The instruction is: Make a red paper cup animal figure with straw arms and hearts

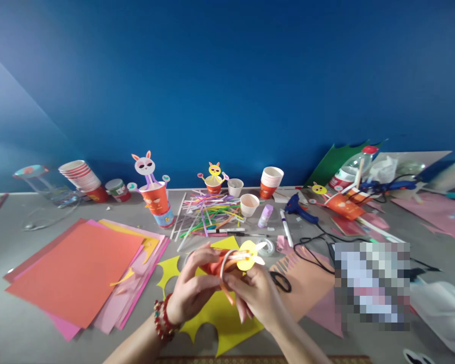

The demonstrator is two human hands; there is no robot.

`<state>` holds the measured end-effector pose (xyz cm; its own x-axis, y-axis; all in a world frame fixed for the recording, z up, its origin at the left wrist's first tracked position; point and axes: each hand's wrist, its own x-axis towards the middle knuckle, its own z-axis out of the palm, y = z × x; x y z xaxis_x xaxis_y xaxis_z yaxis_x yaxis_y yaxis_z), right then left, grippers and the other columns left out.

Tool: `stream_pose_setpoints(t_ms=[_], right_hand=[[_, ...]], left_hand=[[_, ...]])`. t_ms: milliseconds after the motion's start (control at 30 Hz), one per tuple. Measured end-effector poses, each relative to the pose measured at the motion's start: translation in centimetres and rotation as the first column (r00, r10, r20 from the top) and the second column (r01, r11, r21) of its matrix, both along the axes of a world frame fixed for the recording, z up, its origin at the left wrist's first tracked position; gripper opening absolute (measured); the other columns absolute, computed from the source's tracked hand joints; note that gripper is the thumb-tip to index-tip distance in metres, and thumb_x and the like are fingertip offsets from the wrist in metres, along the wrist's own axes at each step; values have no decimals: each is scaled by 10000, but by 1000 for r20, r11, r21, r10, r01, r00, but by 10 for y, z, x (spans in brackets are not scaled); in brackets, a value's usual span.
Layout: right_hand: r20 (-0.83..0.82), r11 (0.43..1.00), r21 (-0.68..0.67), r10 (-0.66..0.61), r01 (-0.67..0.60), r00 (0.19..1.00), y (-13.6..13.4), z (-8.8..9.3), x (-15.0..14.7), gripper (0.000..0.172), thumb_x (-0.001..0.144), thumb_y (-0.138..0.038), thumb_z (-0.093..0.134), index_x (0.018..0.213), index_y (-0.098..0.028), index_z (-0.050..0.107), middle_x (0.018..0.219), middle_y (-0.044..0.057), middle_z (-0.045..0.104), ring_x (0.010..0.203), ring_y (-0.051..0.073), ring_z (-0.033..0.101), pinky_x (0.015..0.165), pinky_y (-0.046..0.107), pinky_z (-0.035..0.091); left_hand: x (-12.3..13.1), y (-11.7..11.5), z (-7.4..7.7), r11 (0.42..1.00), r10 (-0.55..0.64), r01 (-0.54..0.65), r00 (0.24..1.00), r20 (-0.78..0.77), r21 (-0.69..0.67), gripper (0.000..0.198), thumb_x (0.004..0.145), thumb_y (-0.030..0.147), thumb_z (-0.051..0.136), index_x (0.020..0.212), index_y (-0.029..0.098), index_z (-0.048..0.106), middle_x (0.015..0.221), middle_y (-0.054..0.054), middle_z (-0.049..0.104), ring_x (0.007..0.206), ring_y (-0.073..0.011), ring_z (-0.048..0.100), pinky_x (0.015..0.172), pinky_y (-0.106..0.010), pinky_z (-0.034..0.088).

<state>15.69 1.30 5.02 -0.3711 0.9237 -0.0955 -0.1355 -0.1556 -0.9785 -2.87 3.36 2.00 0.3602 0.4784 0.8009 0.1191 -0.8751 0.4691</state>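
My left hand [195, 283], with a beaded bracelet at the wrist, is wrapped round an orange-red paper cup [212, 265] tipped on its side. The cup's white rim faces right. A yellow paper rabbit head [247, 255] with white ears sticks out past the rim. My right hand [256, 290] is closed at the cup's mouth, fingers on an orange strip [227, 293] there; its fingertips are partly hidden. Beneath both hands lies a cut yellow paper sheet [227, 323] with rounded cut-outs. A roll of clear tape [266, 247] and black-handled scissors [280, 281] are just right of my hands.
Coloured paper sheets [79, 273] lie at left. Behind are a rabbit cup figure [153, 194], a yellow-headed one [214, 184], pipe cleaners [208, 210], a glue stick [265, 216] and stacked cups [272, 182]. A blue glue gun [300, 208] trails a black cord at right.
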Motion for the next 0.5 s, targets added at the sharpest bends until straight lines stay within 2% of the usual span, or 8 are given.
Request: stream_pose_setpoints(t_ms=[67,133,233,300,367,500], right_hand=[[-4,1000,-7,-16,16,1000,0,-3,0,398,862,-536,686,899,-141,654,496,-58,556,279,46,467,264,110,263],[-13,999,-14,-31,31,999,1,-7,-1,403,858,-545,688,896,-146,647,493,-63,555,277,45,469,264,107,258],[-22,999,-22,-33,33,999,2,-14,0,441,846,-590,679,876,-152,641,482,-69,547,262,40,448,258,110,249],[-15,999,-19,-31,31,999,2,-17,1,453,841,-604,676,840,-152,637,473,-71,539,256,35,433,259,111,245],[-7,999,-14,-35,35,999,2,-19,3,454,842,-604,674,820,-152,637,469,-73,531,259,33,429,263,111,244],[4,1000,-6,-25,25,1000,4,-22,6,417,857,-570,669,848,-154,648,490,-73,532,274,39,445,269,116,256]], left_hand=[[1,0,0,1000,-23,23,1000,-1,-9,221,978,130,537,1160,233,611,1232,-90,562,1214,-275,552,1108,-614,386],[1,1,0,998,-23,23,1000,-8,-56,224,969,146,567,1174,231,599,1205,-95,586,1199,-269,562,1084,-572,426],[-1,4,-1,993,-22,14,998,-65,-121,313,966,183,588,1276,226,559,1295,-139,570,1249,-277,539,1025,-481,488],[-1,5,0,989,-53,33,990,-134,-143,356,981,196,564,1335,226,539,1353,-160,550,1277,-282,527,1018,-457,488],[-1,7,1,984,-90,60,980,-177,-169,364,988,203,553,1351,226,539,1366,-166,555,1283,-284,531,1029,-451,478],[-2,7,1,968,-127,87,978,-163,-235,338,978,202,568,1314,232,541,1384,-168,542,1295,-284,531,1010,-423,503]])
